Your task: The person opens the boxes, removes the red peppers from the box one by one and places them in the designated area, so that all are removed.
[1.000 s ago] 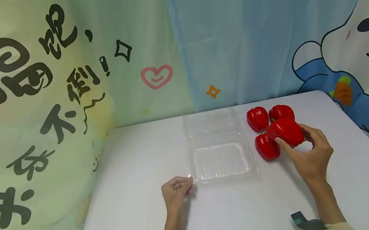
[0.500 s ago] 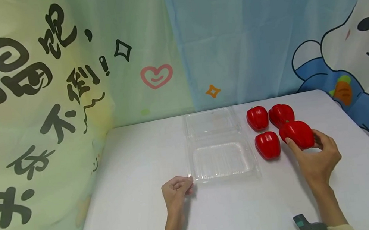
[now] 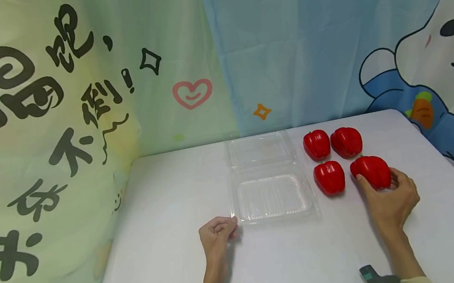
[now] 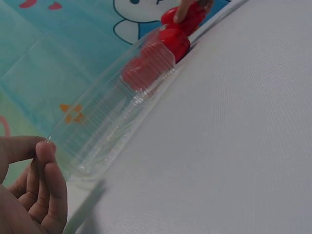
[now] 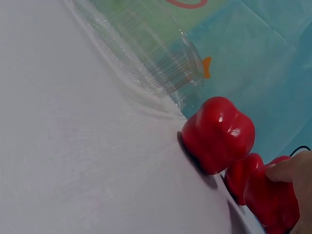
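My right hand (image 3: 393,200) grips a red bell pepper (image 3: 371,171) between thumb and fingers, at the right of the table. Just left of it sits another bell pepper (image 3: 329,178), and two more, one at the back left (image 3: 316,145) and one at the back right (image 3: 346,142), stand behind. A clear plastic clamshell box (image 3: 273,196) lies unfolded in the middle, its lid (image 3: 259,151) toward the curtain. With thumb and forefinger my left hand (image 3: 219,234) pinches the box's near left corner. In the left wrist view, the box wall (image 4: 112,107) stands before the peppers.
A white table (image 3: 166,198) carries everything. Behind it hangs a printed curtain (image 3: 284,52), close to the table's back edge. The curtain also runs along the left side. A dark strap (image 3: 378,277) sits at the right wrist.
My right hand has moved right and toward me with its bell pepper, from over the other peppers to beside the near one. The left hand and box have stayed put.
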`<state>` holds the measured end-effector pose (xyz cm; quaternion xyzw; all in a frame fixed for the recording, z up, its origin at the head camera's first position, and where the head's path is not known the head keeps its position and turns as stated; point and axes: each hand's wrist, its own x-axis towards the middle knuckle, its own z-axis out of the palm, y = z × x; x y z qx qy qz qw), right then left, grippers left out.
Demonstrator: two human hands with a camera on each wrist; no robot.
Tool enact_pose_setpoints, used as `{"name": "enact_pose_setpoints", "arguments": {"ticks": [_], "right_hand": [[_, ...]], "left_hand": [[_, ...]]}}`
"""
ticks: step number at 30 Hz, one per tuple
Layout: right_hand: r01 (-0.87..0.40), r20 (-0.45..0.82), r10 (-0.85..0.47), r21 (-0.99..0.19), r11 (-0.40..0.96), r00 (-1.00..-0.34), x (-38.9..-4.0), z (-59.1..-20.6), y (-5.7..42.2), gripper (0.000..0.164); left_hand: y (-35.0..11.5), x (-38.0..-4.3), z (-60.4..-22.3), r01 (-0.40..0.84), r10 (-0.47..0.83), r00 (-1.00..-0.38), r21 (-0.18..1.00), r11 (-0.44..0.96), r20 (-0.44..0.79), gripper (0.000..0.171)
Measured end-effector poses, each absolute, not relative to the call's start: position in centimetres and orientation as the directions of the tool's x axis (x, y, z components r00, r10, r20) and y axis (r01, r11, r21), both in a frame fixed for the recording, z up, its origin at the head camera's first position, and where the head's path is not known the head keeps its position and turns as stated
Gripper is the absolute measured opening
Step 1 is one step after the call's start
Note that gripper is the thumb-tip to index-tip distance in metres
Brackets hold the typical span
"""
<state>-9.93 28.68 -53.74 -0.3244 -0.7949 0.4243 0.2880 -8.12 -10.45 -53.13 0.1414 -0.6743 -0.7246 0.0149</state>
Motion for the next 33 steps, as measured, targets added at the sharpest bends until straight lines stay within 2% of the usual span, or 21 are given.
{"name": "enact_pose_setpoints", "arguments": {"ticks": [18, 33], "right_hand": [[0.311, 0.126, 0.757, -0.859, 0.407, -0.641, -10.1, -54.9, 28.6, 0.079], [0.348, 0.061, 0.698, -0.834, 0.429, -0.713, -10.5, -55.2, 29.0, 0.087]], "left_hand": [[-10.5, -8.1, -53.3, -0.175, -0.218, -0.957, 0.981, -0.089, -0.190, 0.016], [-10.4, -8.0, -53.2, -0.170, -0.219, -0.959, 0.983, -0.070, -0.181, 0.016]]}}
